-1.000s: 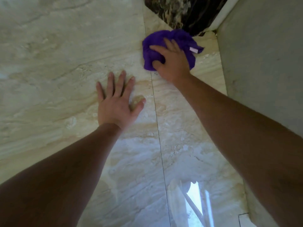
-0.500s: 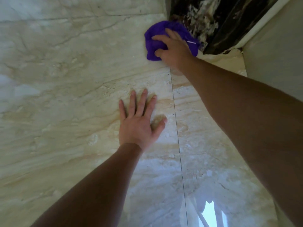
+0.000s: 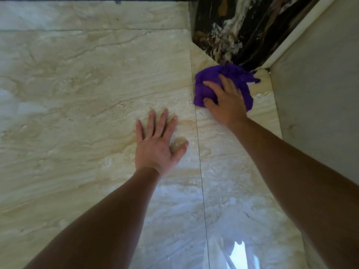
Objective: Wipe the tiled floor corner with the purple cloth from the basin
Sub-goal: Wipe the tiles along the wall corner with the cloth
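Your right hand [image 3: 226, 102] presses the bunched purple cloth [image 3: 223, 84] into the far right corner of the tiled floor [image 3: 77, 94], fingers curled over it. Your left hand [image 3: 157, 144] lies flat, fingers spread.

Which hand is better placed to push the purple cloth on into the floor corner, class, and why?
The right hand. It already presses the purple cloth on the tile beside the dark marble skirting. The left hand lies flat and spread on the floor tile, apart from the cloth, apparently as support.
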A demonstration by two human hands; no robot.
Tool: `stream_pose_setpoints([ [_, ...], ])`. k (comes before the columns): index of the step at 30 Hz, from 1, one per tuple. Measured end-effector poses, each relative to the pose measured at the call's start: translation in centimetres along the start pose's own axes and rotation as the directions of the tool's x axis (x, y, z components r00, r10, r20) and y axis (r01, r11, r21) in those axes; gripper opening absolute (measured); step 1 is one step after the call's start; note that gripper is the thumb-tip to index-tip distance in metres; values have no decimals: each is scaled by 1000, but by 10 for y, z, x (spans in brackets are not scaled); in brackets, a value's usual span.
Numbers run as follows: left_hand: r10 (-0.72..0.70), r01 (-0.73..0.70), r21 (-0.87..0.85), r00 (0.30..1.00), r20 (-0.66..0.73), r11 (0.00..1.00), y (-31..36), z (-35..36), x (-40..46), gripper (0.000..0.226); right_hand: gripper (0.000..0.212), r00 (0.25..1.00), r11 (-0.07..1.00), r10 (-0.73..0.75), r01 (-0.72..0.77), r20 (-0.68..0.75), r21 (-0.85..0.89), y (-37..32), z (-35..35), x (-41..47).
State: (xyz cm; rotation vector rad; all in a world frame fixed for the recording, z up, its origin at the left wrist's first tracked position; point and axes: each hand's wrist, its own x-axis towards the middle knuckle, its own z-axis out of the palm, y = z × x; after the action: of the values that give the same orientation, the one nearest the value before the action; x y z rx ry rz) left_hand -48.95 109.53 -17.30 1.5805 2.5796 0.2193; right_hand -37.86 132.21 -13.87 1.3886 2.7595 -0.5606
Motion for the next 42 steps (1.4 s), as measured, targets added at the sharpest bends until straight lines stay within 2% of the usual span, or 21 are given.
stream_pose_setpoints([
  [10,15,-15,21,1000,-14,1000,0,4,1,76,61,997,999,-38,36,62,31,-38,4,69],
  [16,5,-6,19,1000,23,1000,-1,-1,2,77,59,996,996,-86,85,30,17,-26,-1,39],
  [20,3,-3,2,1000,29,1000,-1,-4,0,76,57,995,994,-100,101,24,-39,6,-13,6],
  [22,11,-11,4,1000,6,1000,-1,-2,0,75,55,998,997,-56,53,-39,-64,28,-15,-7],
  [24,17,-17,2,1000,-5,1000,-1,0,3,75,53,982,995,59,-72,-181,-66,44,-14,-17],
  [26,18,-18,-14,1000,6,1000,-3,1,1,75,53,954,984,160,-176,-254,-42,53,-10,-23],
  [31,14,-14,-21,1000,-3,1000,-3,0,1,75,65,989,987,138,-142,-61,-78,75,-36,0],
  [33,13,-13,-19,1000,-4,1000,-3,-1,2,74,66,991,987,133,-135,-27,-86,76,-37,2],
  [42,13,-14,-11,1000,-18,1000,-3,2,1,75,61,973,973,186,-202,-135,-115,77,-21,-73],
])
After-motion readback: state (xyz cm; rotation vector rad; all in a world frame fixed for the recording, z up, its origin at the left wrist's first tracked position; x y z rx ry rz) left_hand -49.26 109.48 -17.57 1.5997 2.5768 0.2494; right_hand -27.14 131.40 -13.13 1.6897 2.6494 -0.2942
